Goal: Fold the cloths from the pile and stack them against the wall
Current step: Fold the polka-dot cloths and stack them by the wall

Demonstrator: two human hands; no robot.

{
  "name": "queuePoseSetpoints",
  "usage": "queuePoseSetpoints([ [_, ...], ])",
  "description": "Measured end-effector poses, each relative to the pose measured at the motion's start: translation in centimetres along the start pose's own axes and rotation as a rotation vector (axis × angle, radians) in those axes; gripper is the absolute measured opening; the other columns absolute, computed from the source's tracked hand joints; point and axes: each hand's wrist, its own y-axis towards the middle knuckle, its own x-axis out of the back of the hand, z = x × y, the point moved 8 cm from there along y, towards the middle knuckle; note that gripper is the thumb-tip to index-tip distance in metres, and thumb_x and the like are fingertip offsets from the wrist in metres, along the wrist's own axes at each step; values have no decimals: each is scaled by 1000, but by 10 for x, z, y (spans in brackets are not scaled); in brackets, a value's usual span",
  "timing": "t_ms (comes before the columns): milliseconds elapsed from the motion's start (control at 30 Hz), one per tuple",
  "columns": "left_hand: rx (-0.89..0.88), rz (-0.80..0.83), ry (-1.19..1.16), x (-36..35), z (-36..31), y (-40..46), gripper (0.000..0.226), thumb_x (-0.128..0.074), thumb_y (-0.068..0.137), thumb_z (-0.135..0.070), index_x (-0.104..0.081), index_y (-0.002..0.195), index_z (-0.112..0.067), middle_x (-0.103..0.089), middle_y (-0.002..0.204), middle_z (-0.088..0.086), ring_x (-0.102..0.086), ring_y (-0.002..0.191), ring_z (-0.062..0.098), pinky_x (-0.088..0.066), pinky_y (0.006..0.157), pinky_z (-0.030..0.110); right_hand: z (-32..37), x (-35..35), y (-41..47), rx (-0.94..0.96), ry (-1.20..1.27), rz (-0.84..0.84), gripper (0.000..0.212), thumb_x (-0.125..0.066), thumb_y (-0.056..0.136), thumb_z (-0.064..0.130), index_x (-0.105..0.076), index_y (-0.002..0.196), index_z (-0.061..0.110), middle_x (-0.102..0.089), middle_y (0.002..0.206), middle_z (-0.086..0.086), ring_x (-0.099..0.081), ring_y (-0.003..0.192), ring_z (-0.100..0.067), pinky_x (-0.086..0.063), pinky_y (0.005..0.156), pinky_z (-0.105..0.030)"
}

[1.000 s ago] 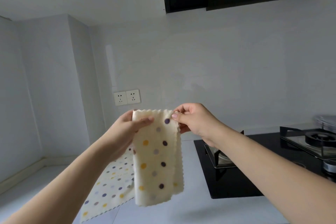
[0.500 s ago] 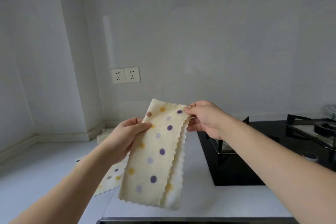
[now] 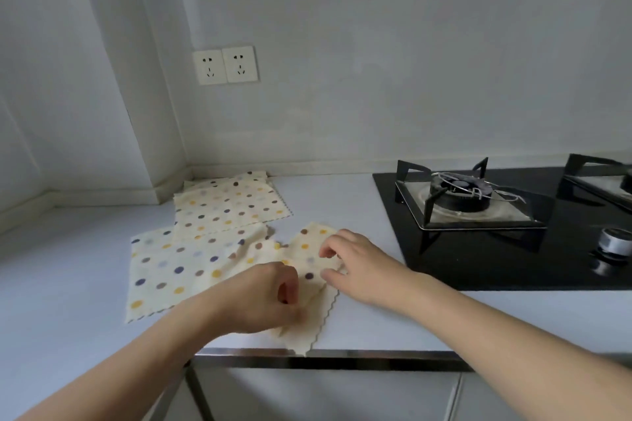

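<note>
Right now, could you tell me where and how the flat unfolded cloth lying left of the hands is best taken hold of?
Pinch the unfolded cloth at its two near zigzag corners, coming from the counter's front edge. It lies spread flat with that near edge free. Its far edge is tucked under the folded cloths by the wall, and its right side lies under the cloth being folded.
</note>
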Motion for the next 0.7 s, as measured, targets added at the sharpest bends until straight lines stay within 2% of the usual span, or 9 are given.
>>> queuePoseSetpoints([
  [67, -17, -20, 90, -1, -1, -5, 12, -60, 81, -42, -53, 80, -32, -52, 88, -14, -51, 73, 5, -40, 63, 16, 11, -9, -8, 78, 4, 17, 29, -57, 93, 35, -54, 118, 21, -47, 123, 7, -40, 119, -10, -34, 103, -27],
  [233, -53, -88, 183, -4, -3, -19, 13, -57, 75, -41, -45, 74, -38, -46, 89, -18, -49, 75, 4, -48, 71, 22, 22, -24, -15, 113, 15, 13, 27, -57, 90, 24, -58, 117, 19, -50, 119, 6, -41, 117, -13, -36, 104, -31],
  [333, -76, -116, 237, -5, -7, -27, 13, -57, 78, -40, -48, 87, -37, -47, 96, -17, -50, 81, 7, -46, 71, 21, 25, -24, -18, 157, -59, 4, 29, -56, 93, 27, -58, 121, 20, -50, 125, 7, -40, 121, -15, -33, 105, -29],
  [467, -132, -162, 334, -5, -11, -31, 29, -53, 85, -34, -52, 113, -28, -52, 111, -12, -46, 94, 7, -38, 75, 17, 31, -22, -21, 199, -171, -4, 33, -53, 96, 29, -56, 127, 17, -46, 133, 2, -36, 126, -18, -33, 105, -33],
  [567, -123, -224, 328, -2, -5, -32, 29, -50, 89, -25, -52, 117, -27, -53, 113, -11, -51, 101, 9, -38, 75, 18, 39, -17, -25, 217, -142, -74, 24, -55, 94, 26, -59, 115, 15, -51, 121, 2, -43, 116, -18, -39, 95, -32],
  [633, -124, -254, 320, -3, 4, -32, 23, -48, 91, -24, -55, 113, -25, -56, 109, -10, -54, 98, 10, -42, 76, 20, 40, -16, -30, 200, -89, -78, 18, -57, 92, 28, -62, 104, 15, -53, 106, 5, -47, 106, -14, -41, 87, -30],
  [700, -147, -285, 319, -5, 13, -32, 23, -44, 91, -26, -61, 107, -24, -59, 102, -8, -57, 94, 13, -46, 76, 24, 39, -19, -34, 184, -55, -61, 18, -59, 92, 31, -64, 99, 15, -54, 101, 6, -47, 97, -12, -42, 83, -28],
])
